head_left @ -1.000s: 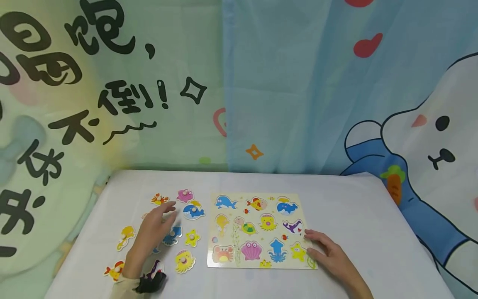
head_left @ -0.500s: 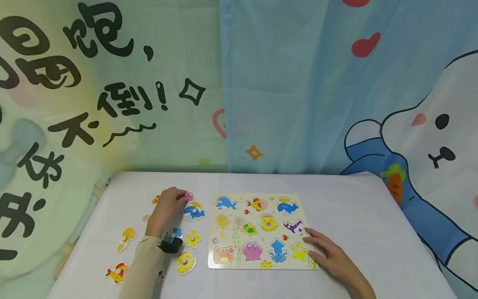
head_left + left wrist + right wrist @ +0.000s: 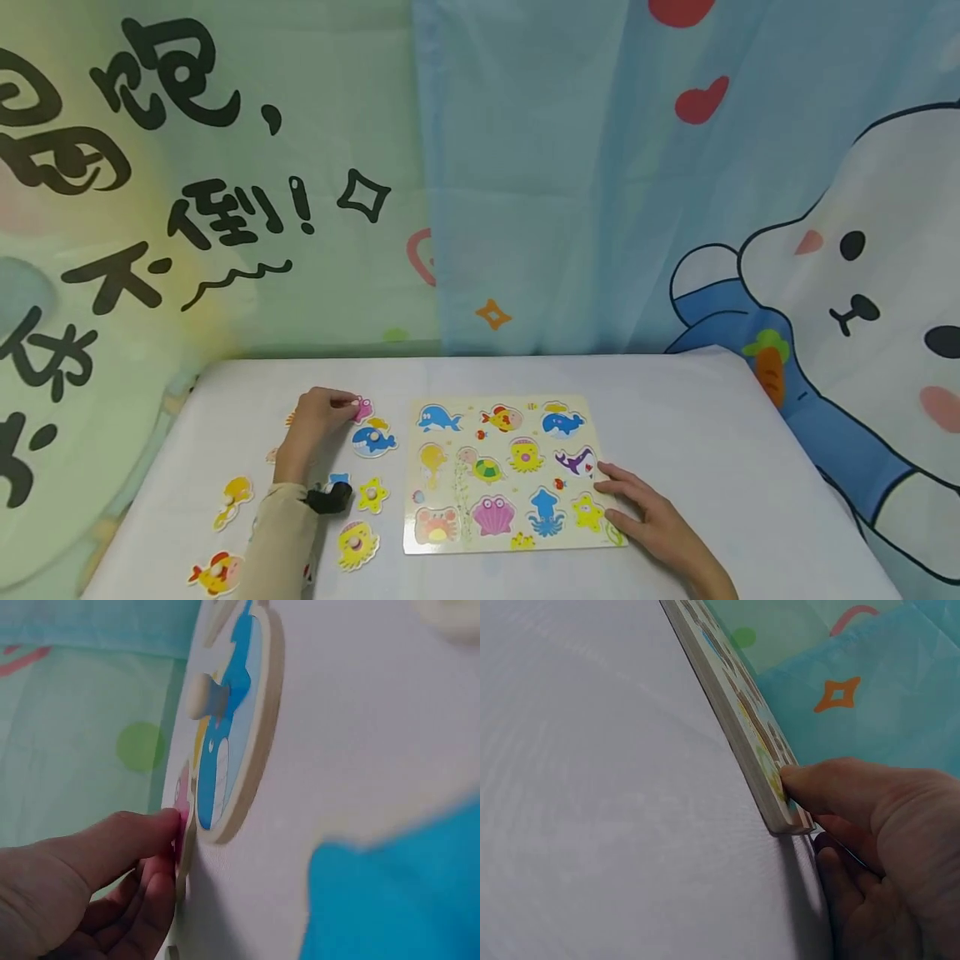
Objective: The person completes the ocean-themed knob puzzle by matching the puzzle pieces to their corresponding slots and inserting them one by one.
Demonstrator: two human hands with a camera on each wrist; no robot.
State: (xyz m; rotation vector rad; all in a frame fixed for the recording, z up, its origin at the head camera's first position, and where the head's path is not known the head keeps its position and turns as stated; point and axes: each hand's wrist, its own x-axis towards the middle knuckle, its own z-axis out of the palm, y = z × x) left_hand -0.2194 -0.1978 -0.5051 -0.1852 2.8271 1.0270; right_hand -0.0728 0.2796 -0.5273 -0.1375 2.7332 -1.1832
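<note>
My left hand (image 3: pixel 318 421) is at the back left of the white table, its thumb and fingers pinching a pink shell puzzle piece (image 3: pixel 363 409). In the left wrist view that piece (image 3: pixel 181 817) is held edge-on beside a blue whale piece (image 3: pixel 232 727) with a wooden knob. A flat puzzle board (image 3: pixel 457 543) printed with sea animals lies mid-table. At its right edge rests my right hand (image 3: pixel 648 521), fingers fairly straight. The right wrist view has the thumb on the face of the board (image 3: pixel 739 750) near a corner, other fingers beside the edge.
Several loose knobbed pieces lie left of the board: a whale (image 3: pixel 373 440), a yellow star (image 3: pixel 372 496), a yellow octopus (image 3: pixel 357 546), a seahorse (image 3: pixel 234 502) and a red-and-yellow fish (image 3: pixel 217 575). My left sleeve (image 3: pixel 277 542) covers others. A printed curtain (image 3: pixel 540 208) hangs behind the table.
My left hand has gone from hovering over the loose pieces to the back, and its fingers have closed on the pink shell piece. The right hand stays at the board's edge. The head view has shifted slightly.
</note>
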